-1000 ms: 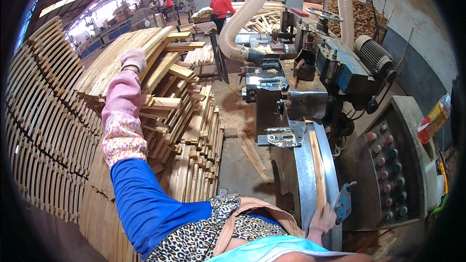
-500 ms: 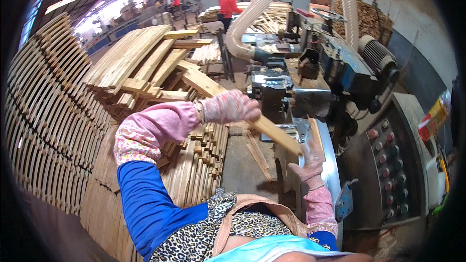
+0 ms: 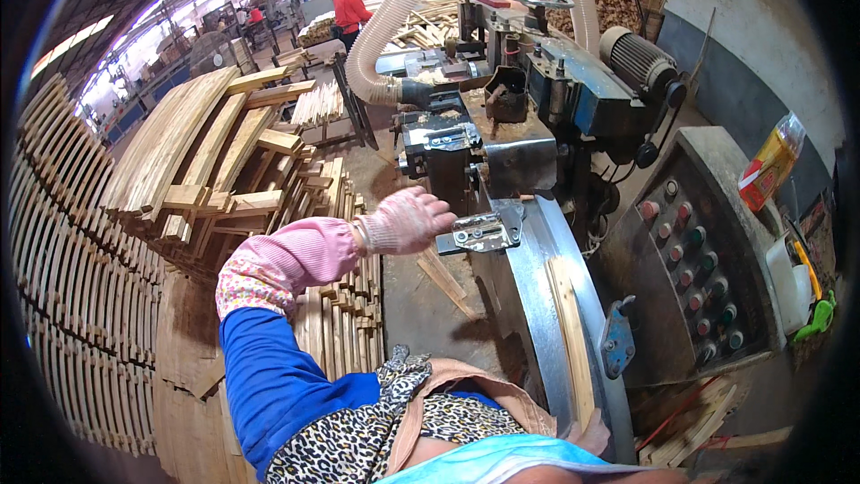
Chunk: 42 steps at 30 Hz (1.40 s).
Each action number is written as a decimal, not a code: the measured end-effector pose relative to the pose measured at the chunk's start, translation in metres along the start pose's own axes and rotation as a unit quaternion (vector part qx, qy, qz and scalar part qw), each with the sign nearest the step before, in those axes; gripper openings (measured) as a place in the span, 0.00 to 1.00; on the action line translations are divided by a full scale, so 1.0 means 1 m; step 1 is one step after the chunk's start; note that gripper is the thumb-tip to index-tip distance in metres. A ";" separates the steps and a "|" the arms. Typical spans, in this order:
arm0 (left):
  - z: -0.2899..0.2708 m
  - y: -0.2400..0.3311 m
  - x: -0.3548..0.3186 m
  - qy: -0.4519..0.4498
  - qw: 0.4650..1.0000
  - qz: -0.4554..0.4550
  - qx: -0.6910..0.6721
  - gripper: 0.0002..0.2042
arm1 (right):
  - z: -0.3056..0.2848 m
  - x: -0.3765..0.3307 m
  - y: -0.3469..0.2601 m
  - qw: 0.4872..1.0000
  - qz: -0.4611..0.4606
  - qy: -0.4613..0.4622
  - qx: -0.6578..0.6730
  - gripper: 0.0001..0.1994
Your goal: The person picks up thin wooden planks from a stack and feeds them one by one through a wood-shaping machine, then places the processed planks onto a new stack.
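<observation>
A pale wooden strip (image 3: 568,332) lies lengthwise on the curved metal bed (image 3: 536,273) of the machine. At its near end is my right hand (image 3: 591,436), gloved and closed around the strip; most of that hand is hidden low in the picture. My left hand (image 3: 408,220), in a pinkish-white glove, is raised left of the bed with its fingers stretched out and nothing in them. Its fingertips are near a metal guide bracket (image 3: 484,231) bolted at the bed's edge. A blue metal bracket (image 3: 617,338) stands on the bed's right side.
Stacked boards (image 3: 193,134) and curved slats (image 3: 81,305) fill the left. Ahead is the machine head (image 3: 573,90) with a ribbed hose (image 3: 381,36) and a motor (image 3: 638,58). A button panel (image 3: 703,269) stands at right. A person in red (image 3: 349,7) is far back.
The strip that both hands held in the air is out of my left hand, and a strip now lies along the bed. My right hand has drawn back toward me; the view has turned right.
</observation>
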<state>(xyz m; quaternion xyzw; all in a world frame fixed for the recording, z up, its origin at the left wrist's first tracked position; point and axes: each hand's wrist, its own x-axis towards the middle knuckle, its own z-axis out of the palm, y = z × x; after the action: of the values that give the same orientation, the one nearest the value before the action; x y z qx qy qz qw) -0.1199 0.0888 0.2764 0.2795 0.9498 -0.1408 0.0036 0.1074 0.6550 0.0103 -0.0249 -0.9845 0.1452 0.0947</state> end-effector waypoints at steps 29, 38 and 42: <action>-0.097 -0.264 -0.344 -0.064 0.640 -0.757 0.113 0.27 | 0.021 0.065 -0.036 0.995 -0.038 0.072 -0.061 0.25; -0.128 -0.183 -0.235 0.008 0.856 -0.483 0.186 0.19 | 0.094 0.268 -0.175 0.993 -0.116 0.019 -0.006 0.24; -0.100 -0.142 -0.162 0.019 0.939 -0.267 0.218 0.16 | 0.117 0.310 -0.210 0.987 -0.121 0.027 0.099 0.33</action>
<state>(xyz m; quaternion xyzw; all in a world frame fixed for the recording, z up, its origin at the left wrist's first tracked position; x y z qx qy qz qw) -0.0518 -0.0840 0.4234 0.0124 0.9354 -0.3348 -0.1133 -0.2239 0.4451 0.0173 0.0996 -0.9582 0.2289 0.1399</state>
